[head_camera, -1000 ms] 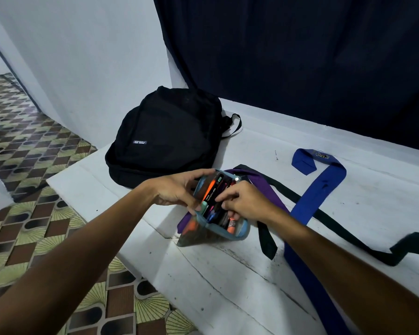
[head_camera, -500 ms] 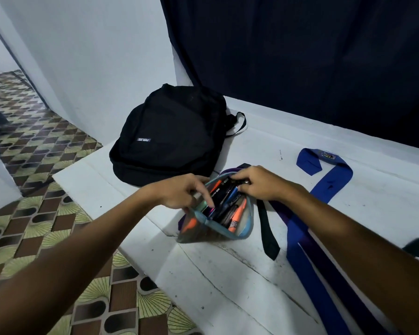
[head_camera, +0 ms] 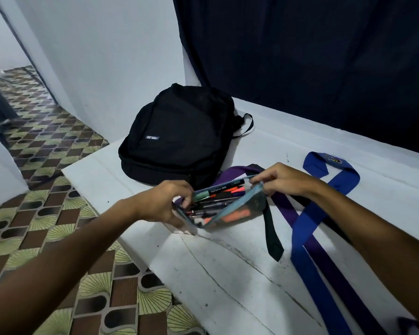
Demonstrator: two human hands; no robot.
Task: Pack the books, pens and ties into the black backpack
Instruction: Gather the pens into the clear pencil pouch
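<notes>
Now both hands grip the pencil pouch (head_camera: 230, 206), stuffed with pens. The left hand (head_camera: 165, 204) pinches its near end; the right hand (head_camera: 279, 181) pinches the far top corner, likely the zipper. Next, I think, zip it shut. The black backpack (head_camera: 179, 136) waits just past the left hand, ties (head_camera: 307, 221) under the right.

Dim, cool, even light with soft shadows; wide-angle bending at the edges, forearms slightly blurred, centre reasonably sharp.

Single head-worn view, looking forward and down, close over table (head_camera: 228, 274)
</notes>
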